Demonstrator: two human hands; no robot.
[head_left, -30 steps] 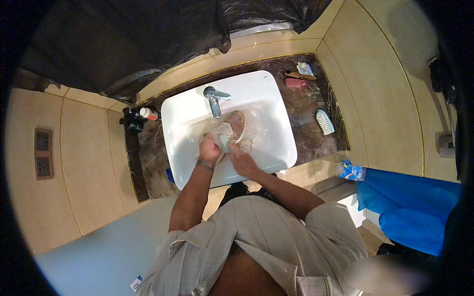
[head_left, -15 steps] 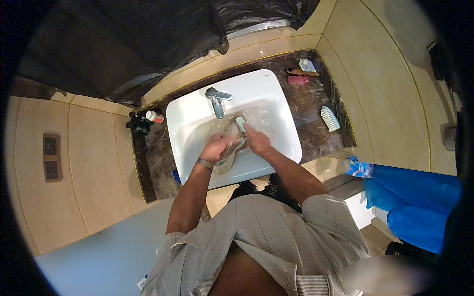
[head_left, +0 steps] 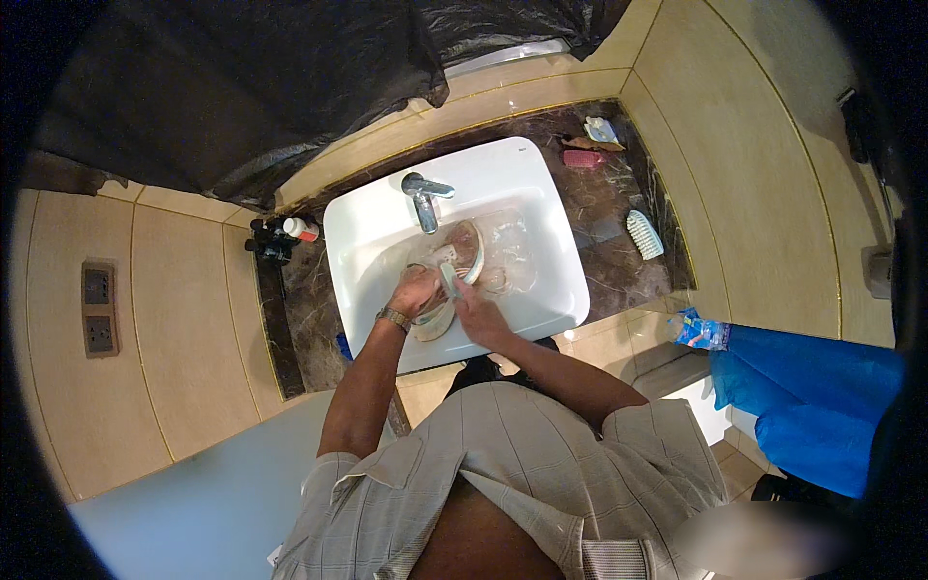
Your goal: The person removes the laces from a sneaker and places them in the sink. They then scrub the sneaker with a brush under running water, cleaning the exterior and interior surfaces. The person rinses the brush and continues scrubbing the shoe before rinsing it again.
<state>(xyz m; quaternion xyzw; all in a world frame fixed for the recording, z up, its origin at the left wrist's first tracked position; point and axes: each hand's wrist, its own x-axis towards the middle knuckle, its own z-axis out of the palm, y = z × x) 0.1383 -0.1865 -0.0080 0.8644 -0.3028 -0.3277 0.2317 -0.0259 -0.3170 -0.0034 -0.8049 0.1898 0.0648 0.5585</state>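
Observation:
In the white sink (head_left: pixel 565 261), a wet shoe (head_left: pixel 467 244) with a brownish upper and a pale sole lies in shallow, cloudy water. My left hand (head_left: pixel 414 290) grips it from the left side, fingers partly hidden by the shoe. A small pale brush (head_left: pixel 449 278) is in my right hand (head_left: pixel 480 317), closed around its near end. The brush's head rests against the middle of the shoe; its bristles are hidden. The shoe's toe points up toward the chrome faucet (head_left: pixel 423 200).
On the dark marble counter at right sit a white-bristled brush (head_left: pixel 645 235), a pink bar-like object (head_left: pixel 583 159) and a crumpled wrapper (head_left: pixel 600 130). At left stand a white bottle (head_left: pixel 301 229) and dark items (head_left: pixel 272 241). Blue plastic sheeting (head_left: pixel 812 396) hangs at right.
My right hand and the brush have moved left and nearer to me along the shoe. The shoe has turned, and more of its toe shows. My left hand has shifted slightly left.

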